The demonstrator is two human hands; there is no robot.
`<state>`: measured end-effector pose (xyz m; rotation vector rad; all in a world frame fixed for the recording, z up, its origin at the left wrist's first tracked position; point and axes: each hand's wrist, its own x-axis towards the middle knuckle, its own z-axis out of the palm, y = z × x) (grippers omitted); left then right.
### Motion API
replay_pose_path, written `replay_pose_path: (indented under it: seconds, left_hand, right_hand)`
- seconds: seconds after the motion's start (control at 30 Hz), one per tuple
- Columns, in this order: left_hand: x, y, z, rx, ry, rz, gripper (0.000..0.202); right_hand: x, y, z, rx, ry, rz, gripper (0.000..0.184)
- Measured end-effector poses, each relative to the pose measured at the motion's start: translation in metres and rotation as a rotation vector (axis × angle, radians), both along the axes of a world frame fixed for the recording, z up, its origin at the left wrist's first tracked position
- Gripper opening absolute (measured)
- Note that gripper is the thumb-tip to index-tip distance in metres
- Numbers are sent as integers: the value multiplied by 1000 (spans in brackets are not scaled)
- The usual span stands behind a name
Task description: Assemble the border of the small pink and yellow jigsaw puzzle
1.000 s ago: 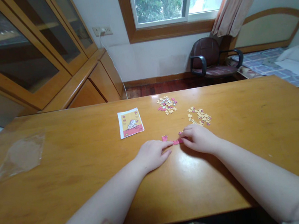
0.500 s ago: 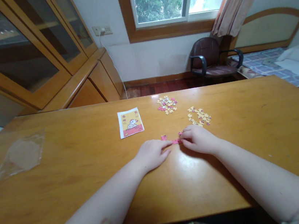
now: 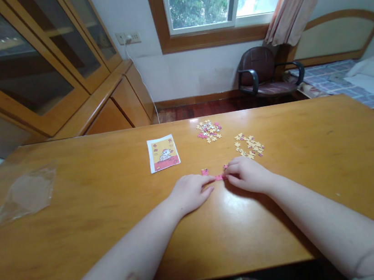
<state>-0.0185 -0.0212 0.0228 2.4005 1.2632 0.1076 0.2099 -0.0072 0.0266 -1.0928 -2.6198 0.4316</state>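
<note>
A short strip of joined pink jigsaw pieces (image 3: pixel 219 177) lies on the table between my hands, with a further pink piece (image 3: pixel 205 172) rising at its left end. My left hand (image 3: pixel 191 193) rests flat at the left, its index fingertip on the strip and its thumb apart below. At the strip's right end, my right hand (image 3: pixel 246 173) has its fingers and thumb closed round a pink puzzle piece, mostly hidden under them. Another small pink piece (image 3: pixel 225 166) shows just past those fingertips.
Beyond my hands lie a mixed heap of puzzle pieces (image 3: pixel 209 131) and a looser group of yellow pieces (image 3: pixel 249 144). A picture card (image 3: pixel 163 153) with a white animal is left of them. A clear plastic bag (image 3: pixel 30 192) lies far left on the wooden table (image 3: pixel 101 169).
Almost nothing differs. My right fingers have shifted very slightly at the strip's right end, while my left hand stays in place.
</note>
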Motion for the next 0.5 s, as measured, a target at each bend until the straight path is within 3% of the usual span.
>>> replay_pose_path:
  seconds: [0.5]
  left_hand:
    - [0, 0, 2, -14, -23, 6, 37]
  right_hand:
    - [-2, -1, -1, 29, -29, -3, 23]
